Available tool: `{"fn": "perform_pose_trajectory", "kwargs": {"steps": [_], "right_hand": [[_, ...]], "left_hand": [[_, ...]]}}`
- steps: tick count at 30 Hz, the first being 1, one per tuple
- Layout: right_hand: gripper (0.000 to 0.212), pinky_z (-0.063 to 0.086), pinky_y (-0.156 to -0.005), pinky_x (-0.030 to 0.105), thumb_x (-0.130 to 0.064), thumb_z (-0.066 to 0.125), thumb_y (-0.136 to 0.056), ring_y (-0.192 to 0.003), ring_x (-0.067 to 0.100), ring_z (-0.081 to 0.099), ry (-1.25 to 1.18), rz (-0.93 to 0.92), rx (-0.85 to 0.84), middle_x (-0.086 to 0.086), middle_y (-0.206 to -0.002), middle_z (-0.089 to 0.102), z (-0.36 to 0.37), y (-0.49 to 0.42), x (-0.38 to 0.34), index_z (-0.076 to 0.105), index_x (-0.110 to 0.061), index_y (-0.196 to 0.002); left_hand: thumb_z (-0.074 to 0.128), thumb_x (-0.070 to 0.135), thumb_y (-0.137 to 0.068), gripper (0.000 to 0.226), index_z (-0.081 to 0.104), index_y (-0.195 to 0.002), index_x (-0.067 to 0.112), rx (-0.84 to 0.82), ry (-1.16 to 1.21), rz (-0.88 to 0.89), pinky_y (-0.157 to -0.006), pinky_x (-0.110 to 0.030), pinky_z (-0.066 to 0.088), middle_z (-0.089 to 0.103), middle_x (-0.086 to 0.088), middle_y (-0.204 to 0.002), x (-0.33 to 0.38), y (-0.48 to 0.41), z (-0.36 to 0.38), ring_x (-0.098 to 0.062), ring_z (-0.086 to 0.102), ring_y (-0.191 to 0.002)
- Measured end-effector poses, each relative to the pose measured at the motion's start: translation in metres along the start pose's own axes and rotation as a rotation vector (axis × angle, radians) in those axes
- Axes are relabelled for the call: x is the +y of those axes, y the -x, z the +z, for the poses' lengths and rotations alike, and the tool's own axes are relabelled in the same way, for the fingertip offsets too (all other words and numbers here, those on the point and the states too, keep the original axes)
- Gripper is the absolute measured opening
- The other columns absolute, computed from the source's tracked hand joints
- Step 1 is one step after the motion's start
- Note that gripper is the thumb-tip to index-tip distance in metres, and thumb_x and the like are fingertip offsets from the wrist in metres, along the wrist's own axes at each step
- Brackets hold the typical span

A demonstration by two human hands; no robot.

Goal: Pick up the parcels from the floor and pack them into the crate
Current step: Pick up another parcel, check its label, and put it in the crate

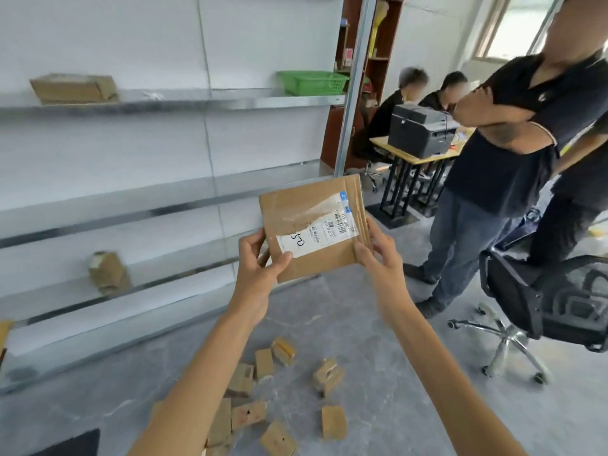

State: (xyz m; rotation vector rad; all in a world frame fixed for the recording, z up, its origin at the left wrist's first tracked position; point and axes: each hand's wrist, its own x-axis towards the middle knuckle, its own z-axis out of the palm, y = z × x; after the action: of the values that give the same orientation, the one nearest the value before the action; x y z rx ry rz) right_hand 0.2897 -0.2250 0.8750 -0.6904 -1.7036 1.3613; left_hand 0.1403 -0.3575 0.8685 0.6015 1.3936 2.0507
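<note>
Label on parcel reads "05 087" (handwriting unclear).

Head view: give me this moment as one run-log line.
stage: parcel held up | left hand: grips its lower-left corner | right hand: grips its right edge | floor: loose parcels scattered

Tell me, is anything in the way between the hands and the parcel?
No, nothing is. The left hand pinches the lower left corner of the parcel, and the right hand grips its right edge, so both touch the cardboard directly.

Grey floor with scattered small parcels; wall shelf with box, green basket
</note>
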Motion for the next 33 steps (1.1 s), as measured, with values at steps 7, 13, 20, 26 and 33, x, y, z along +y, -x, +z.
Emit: {"fn": "perform_pose_trajectory", "kwargs": {"steps": [7, 13, 20, 26, 33], "right_hand": [[0.069, 0.037, -0.110, 0.039, -0.029, 0.069, -0.082, -0.138, 0.005, 0.031, -0.238, -0.098, 0.011, -0.012, -0.151, 0.031, 0.088, 0.003, -0.035, 0.035, -0.049, -0.138], [0.070, 0.051, -0.086, 0.018, -0.004, 0.066, -0.084, -0.116, -0.006, 0.052, -0.317, -0.179, -0.054, -0.003, -0.137, 0.047, 0.126, -0.003, -0.065, 0.032, -0.018, -0.143], [0.068, 0.036, -0.112, 0.042, -0.012, 0.070, -0.082, -0.137, -0.008, 0.027, -0.221, -0.312, -0.178, -0.006, -0.159, 0.014, 0.167, -0.001, -0.086, 0.038, -0.031, -0.139], [0.093, 0.032, -0.111, 0.053, -0.042, 0.074, -0.079, -0.145, 0.011, 0.019, -0.282, -0.258, -0.278, -0.006, -0.159, 0.016, 0.208, 0.001, -0.089, 0.011, -0.048, -0.147], [0.064, 0.056, -0.083, 0.035, -0.026, 0.059, -0.084, -0.114, 0.021, 0.062, -0.466, -0.033, -0.365, -0.001, -0.128, 0.062, 0.206, 0.005, -0.079, 0.035, -0.029, -0.143]], "left_hand": [[0.064, -0.009, -0.081, 0.079, 0.034, -0.140, 0.034, 0.067, 0.152, 0.053, -0.084, -0.040, 0.054, 0.051, 0.006, -0.138, 0.046, 0.011, -0.043, -0.022, 0.057, -0.119], [0.074, 0.018, -0.076, 0.086, 0.026, -0.143, 0.044, 0.043, 0.005, 0.096, -0.087, -0.044, 0.055, 0.052, 0.003, -0.130, 0.083, 0.016, -0.087, -0.018, 0.063, -0.110], [0.074, 0.025, -0.073, 0.072, 0.033, -0.131, 0.035, 0.163, -0.010, 0.120, -0.071, -0.035, 0.059, 0.053, -0.007, -0.122, 0.112, 0.015, -0.125, -0.020, 0.068, -0.097], [0.070, -0.002, -0.078, 0.075, 0.027, -0.133, 0.026, 0.087, 0.033, 0.188, -0.073, -0.036, 0.058, 0.046, 0.001, -0.129, 0.106, 0.023, -0.135, -0.016, 0.069, -0.096], [0.069, 0.061, -0.065, 0.060, 0.051, -0.117, 0.037, 0.169, -0.408, 0.072, -0.098, -0.036, 0.046, 0.048, 0.013, -0.134, 0.128, 0.032, -0.182, -0.007, 0.053, -0.118]]}}
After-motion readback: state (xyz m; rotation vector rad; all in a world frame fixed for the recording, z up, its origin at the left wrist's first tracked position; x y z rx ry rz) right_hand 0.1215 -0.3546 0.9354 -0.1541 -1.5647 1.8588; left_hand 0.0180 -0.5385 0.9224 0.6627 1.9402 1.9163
